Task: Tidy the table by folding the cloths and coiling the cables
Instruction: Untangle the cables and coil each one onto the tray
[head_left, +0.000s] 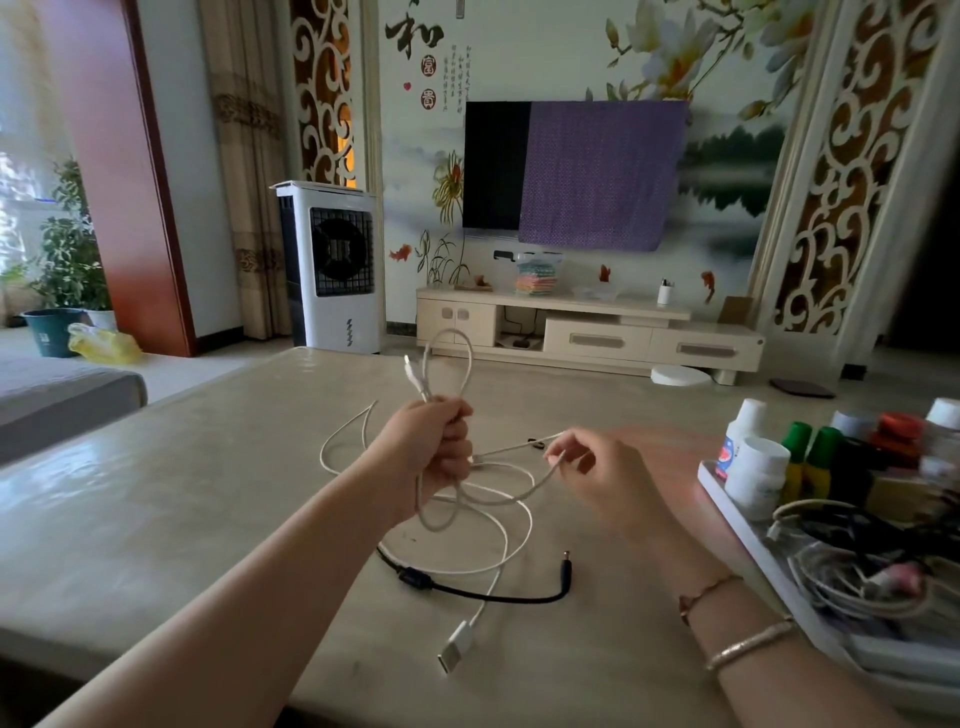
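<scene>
Left hand (439, 441) is fisted around a few loops of the white cable (467, 499), held up over the surface (156, 493), while the right hand (597, 467) pinches the loose strand just beside it. The rest trails down across a black cable (488, 595) lying flat there.

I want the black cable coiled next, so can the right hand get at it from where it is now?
Probably yes: the black cable lies uncovered on the table below the right hand, but its fingers must first release the white cable.
</scene>
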